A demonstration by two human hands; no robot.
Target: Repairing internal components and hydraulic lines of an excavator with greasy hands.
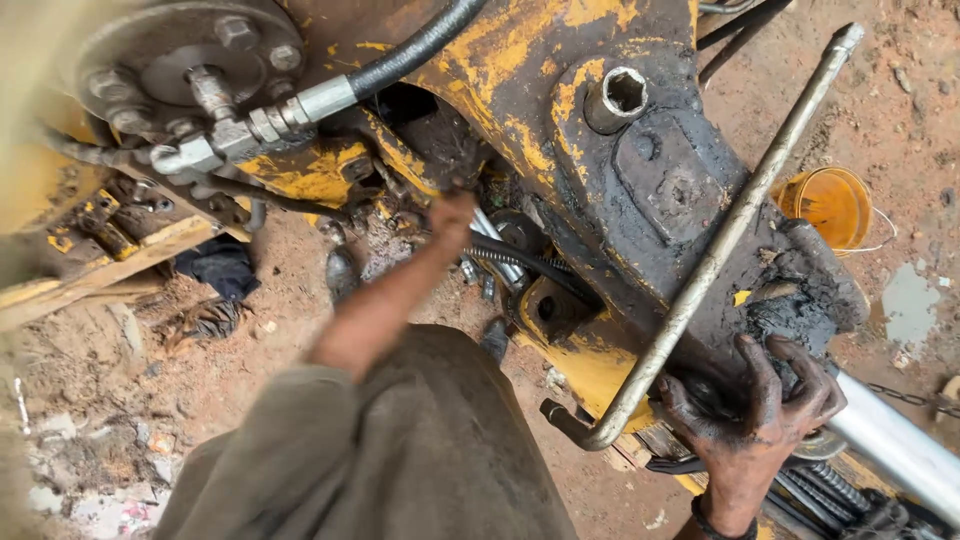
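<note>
My left hand [452, 212] reaches into a dark gap in the yellow, grease-caked machine body [520, 80], close to black hoses and a coiled spring [510, 258]. Its fingers are blurred and partly hidden, so its grip is unclear. My right hand [762, 412], black with grease, lies with fingers spread on the greasy black casting [680, 190] at the lower right. A long metal rod with a hooked lower end [700, 275] leans across the casting just left of that hand, not held. A hollow socket-like bush [622, 96] sticks out of the casting above.
A hydraulic hose with a steel fitting [330, 95] runs to a bolted round flange [190, 60] at the upper left. An orange plastic container [830, 205] stands on the dirt at right. A shiny cylinder rod [895, 440] exits at the lower right. Reddish soil with rags and debris lies below.
</note>
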